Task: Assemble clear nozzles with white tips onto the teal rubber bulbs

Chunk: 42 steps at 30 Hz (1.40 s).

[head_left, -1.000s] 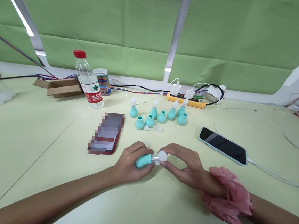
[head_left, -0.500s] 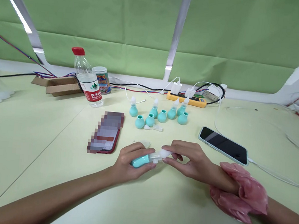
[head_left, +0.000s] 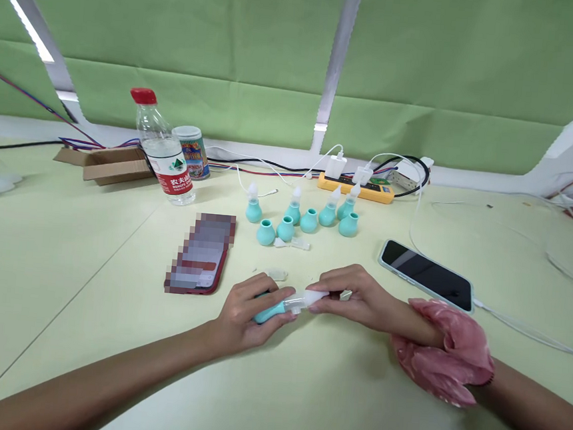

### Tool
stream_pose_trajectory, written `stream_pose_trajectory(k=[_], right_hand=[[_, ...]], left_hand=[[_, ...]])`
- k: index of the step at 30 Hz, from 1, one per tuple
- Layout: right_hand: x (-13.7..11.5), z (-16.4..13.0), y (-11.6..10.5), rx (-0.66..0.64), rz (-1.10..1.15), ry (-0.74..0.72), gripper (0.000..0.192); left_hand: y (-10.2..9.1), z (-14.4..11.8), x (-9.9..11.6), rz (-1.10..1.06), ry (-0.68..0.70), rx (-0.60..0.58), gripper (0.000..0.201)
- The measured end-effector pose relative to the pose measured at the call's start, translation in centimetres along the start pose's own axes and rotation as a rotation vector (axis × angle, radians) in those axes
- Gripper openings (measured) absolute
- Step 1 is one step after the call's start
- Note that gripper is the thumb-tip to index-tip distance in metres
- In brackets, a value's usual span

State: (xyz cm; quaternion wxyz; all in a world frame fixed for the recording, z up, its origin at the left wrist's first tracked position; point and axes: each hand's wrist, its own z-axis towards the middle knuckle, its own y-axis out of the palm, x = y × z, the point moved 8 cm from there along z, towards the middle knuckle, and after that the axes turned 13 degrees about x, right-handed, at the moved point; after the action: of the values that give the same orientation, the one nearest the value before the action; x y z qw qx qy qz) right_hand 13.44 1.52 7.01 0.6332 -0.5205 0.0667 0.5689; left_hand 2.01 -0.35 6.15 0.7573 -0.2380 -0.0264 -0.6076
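Note:
My left hand (head_left: 245, 313) is closed around the teal bulb (head_left: 268, 312) of a nasal aspirator, low over the table. A clear tube (head_left: 294, 301) sticks out of the bulb toward the right. At the tube's far end is a soft white tip (head_left: 313, 298), pinched between the thumb and fingers of my right hand (head_left: 357, 293). Tube and tip meet in one line; how firmly they are joined I cannot tell. Just behind my hands lie a loose clear piece (head_left: 276, 274) and a clear tube with a white tip (head_left: 300, 243).
Beyond stand several teal bulbs (head_left: 265, 233), some open-topped, others fitted with tips. A red-cased phone (head_left: 205, 255) lies left, a charging phone (head_left: 426, 274) right. Farther back are a water bottle (head_left: 173, 165), a can (head_left: 195, 153), a cardboard box (head_left: 117, 167) and a yellow power strip (head_left: 356, 188).
My right hand and wrist have shifted slightly left and up, still pinching the white tip. The left hand keeps its grip on the bulb. The view has moved slightly.

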Motion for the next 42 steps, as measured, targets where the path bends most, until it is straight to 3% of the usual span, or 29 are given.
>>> stream_pose_trajectory(k=[5,16,22,28,31,36,39,42], right_hand=[[2.3,-0.3,1.0,-0.054,0.147,0.255,0.027],[3.6,-1.1,1.9,-0.239,0.174,0.396,0.026],[4.3,-1.4,1.7,-0.031,0.296,0.599,0.026],[2.0,-0.9,-0.5,0.303,0.304,0.497,0.020],[1.0,-0.3,-4.0,0.461,0.179,0.420,0.017],[0.9,0.6,-11.7,0.807,-0.114,0.247,0.018],[3.5,1.3,-12.5,0.750,-0.252,0.296,0.020],[5.8,1.9,-11.1,0.584,-0.451,0.310,0.020]], left_hand=[[0.0,-0.4,-0.2,0.047,0.001,0.006,0.023],[1.1,-0.9,1.3,0.204,0.190,-0.116,0.021],[0.7,-0.7,0.5,0.136,0.090,-0.059,0.026],[0.2,-0.2,0.3,0.008,0.007,-0.058,0.044],[0.0,0.0,-0.3,-0.026,-0.113,-0.072,0.049],[0.3,-0.1,-1.7,0.163,-0.235,-0.089,0.022],[1.0,-0.4,-2.0,0.286,-0.227,-0.161,0.017],[1.4,-0.7,-2.2,0.394,-0.227,-0.242,0.016]])
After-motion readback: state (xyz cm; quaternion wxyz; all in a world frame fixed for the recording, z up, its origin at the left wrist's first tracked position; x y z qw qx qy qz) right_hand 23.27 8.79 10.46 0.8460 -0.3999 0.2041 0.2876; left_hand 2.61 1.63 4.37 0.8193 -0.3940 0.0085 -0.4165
